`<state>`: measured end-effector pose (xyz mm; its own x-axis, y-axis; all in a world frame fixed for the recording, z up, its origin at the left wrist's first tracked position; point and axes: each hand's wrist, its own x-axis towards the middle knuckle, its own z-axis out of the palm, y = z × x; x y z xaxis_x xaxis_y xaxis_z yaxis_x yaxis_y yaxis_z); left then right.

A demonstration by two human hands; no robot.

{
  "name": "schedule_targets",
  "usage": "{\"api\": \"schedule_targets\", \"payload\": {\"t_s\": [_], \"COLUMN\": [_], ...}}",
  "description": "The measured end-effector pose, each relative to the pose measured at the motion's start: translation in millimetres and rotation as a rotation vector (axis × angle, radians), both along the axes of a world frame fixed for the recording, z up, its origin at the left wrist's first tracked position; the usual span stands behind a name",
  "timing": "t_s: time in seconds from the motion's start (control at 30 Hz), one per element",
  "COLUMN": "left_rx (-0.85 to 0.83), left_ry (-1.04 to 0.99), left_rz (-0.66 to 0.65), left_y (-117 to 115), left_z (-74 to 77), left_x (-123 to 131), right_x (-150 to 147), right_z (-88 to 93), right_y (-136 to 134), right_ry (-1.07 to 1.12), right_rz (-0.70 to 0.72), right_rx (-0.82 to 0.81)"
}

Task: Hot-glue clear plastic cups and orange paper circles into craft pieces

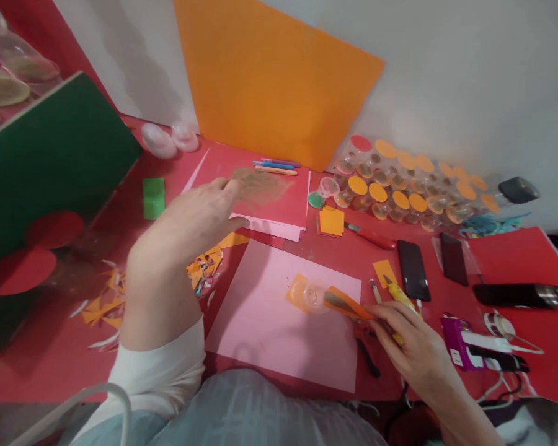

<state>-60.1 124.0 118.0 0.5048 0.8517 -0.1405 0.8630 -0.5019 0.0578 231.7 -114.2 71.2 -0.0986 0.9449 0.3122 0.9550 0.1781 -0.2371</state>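
My left hand (193, 214) is at the brown powder (265, 186) spread on a red sheet (291, 207). Its thumb stands apart from the fingers, and I see nothing held in it. Pinched in my right hand (411, 344) is a creased orange paper piece (341, 300) carrying some brown powder. The paper's tip points at a small clear plastic cup (312, 293), which stands on an orange paper square (296, 300). Under them lies a pink sheet (260, 310).
Rows of clear cups topped with orange discs (400, 199) stand at the back right. Pens (276, 167), a red-handled cutter (372, 236), a phone (413, 271) and a purple power strip (456, 347) lie about. Orange scraps (204, 269) and a green board (51, 167) are leftward.
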Motion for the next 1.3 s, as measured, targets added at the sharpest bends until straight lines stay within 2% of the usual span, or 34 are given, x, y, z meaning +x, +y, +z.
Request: {"api": "schedule_targets", "payload": {"t_s": [0.6, 0.93, 1.13, 1.3], "left_rx": [0.038, -0.008, 0.000, -0.006], "left_ry": [-0.089, -0.100, -0.084, -0.073], "left_rz": [-0.033, -0.013, -0.037, -0.026], "left_y": [5.9, 2.1, -0.7, 0.6], "left_z": [-10.7, -3.6, -0.8, -3.3], "left_x": [-9.8, -10.0, -8.2, -8.9], "right_x": [-11.7, -21.2, -36.3, -38.3], "right_z": [26.2, 43.2, 51.0, 60.5], "right_y": [18.5, 37.1, 44.4, 46.4], "right_ry": [-0.144, -0.323, -0.497, -0.478], "right_rz": [0.139, 0.308, 0.350, 0.353], "right_rx": [-0.016, -0.003, 0.027, 0.015]}}
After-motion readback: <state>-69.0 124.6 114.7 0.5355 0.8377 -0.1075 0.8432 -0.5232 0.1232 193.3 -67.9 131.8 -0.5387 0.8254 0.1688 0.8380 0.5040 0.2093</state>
